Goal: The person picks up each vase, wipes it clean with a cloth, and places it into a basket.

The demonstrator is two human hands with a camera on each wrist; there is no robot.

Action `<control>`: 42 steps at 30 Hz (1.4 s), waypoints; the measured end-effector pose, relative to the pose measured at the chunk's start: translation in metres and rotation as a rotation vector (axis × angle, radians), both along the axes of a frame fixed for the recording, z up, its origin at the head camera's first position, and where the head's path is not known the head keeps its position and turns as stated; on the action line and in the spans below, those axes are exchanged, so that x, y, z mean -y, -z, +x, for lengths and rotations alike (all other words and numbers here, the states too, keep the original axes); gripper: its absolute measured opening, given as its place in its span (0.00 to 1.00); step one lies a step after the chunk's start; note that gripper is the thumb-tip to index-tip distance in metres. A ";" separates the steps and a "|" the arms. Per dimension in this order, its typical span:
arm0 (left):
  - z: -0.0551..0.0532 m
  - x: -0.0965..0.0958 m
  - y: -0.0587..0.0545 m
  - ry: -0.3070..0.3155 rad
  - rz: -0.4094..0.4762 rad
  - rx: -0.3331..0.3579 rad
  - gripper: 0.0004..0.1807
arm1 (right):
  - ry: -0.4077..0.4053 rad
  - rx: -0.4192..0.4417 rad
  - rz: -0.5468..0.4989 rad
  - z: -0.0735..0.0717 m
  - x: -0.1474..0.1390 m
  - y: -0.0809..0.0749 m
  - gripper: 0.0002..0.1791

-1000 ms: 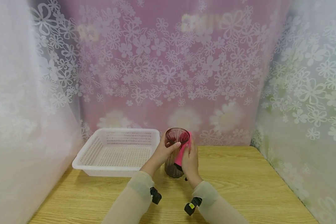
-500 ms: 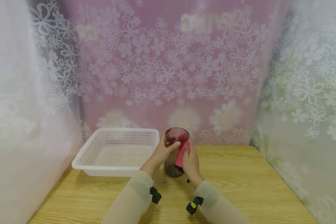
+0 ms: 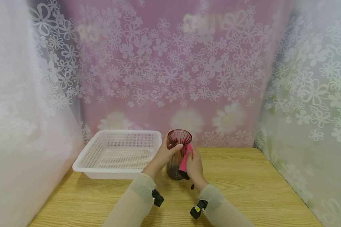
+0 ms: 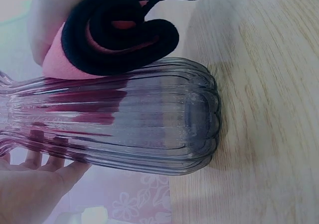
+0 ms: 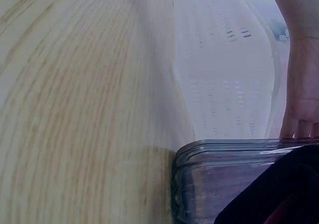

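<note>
Basket of white rectangular plastic point(image 3: 110, 171) is sitting at nine o'clock from the tall, ribbed, purplish glass vase point(image 3: 175, 160). Your left hand point(image 3: 165, 154) is clamping its fingers round the vase's neck, likely bracing it upright on the wood-grain table point(image 3: 244, 183); your right hand point(image 3: 195, 164) is gripping folded pink-and-black cloth point(image 3: 184, 162) against its four o'clock side.

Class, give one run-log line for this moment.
left hand: holds upright ribbed vase | right hand: holds pink cloth against vase | white basket: left of vase
</note>
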State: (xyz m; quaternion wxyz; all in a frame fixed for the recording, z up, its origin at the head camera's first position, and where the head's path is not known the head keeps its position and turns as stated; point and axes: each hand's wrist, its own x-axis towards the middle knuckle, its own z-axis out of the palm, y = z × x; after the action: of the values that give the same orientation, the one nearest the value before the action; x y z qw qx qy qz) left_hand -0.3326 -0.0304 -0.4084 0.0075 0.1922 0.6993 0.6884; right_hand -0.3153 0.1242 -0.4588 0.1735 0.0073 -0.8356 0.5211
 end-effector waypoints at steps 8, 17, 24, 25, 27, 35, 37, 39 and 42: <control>0.000 0.001 0.001 0.014 0.000 -0.004 0.44 | -0.028 -0.022 -0.003 -0.003 -0.003 0.006 0.26; -0.002 0.001 0.004 0.013 -0.001 0.001 0.46 | -0.081 0.065 -0.007 -0.009 -0.010 0.014 0.27; -0.001 0.001 0.005 0.008 0.008 -0.006 0.44 | -0.097 0.143 -0.008 -0.010 -0.013 0.018 0.29; -0.001 0.001 0.004 0.009 0.007 -0.006 0.44 | -0.100 0.146 0.000 -0.010 -0.014 0.019 0.29; -0.001 0.001 0.004 0.012 0.006 -0.005 0.44 | -0.099 0.151 0.019 -0.011 -0.015 0.020 0.28; -0.002 0.002 0.004 0.027 -0.002 0.017 0.47 | -0.088 0.192 0.119 -0.010 -0.019 0.019 0.27; -0.001 0.003 0.001 0.040 -0.002 0.026 0.47 | -0.086 0.199 0.145 -0.010 -0.020 0.019 0.26; 0.005 0.004 -0.007 0.046 -0.001 0.030 0.47 | -0.085 0.207 0.162 -0.010 -0.020 0.019 0.26; 0.015 0.005 -0.018 0.050 0.004 0.034 0.47 | -0.083 0.218 0.175 -0.010 -0.021 0.018 0.26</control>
State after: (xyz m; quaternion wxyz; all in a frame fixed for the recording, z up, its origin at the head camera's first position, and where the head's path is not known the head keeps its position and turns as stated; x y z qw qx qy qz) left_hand -0.3179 -0.0356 -0.3909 0.0362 0.1980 0.6927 0.6925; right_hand -0.3256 0.1451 -0.4768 0.0587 0.0003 -0.8908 0.4506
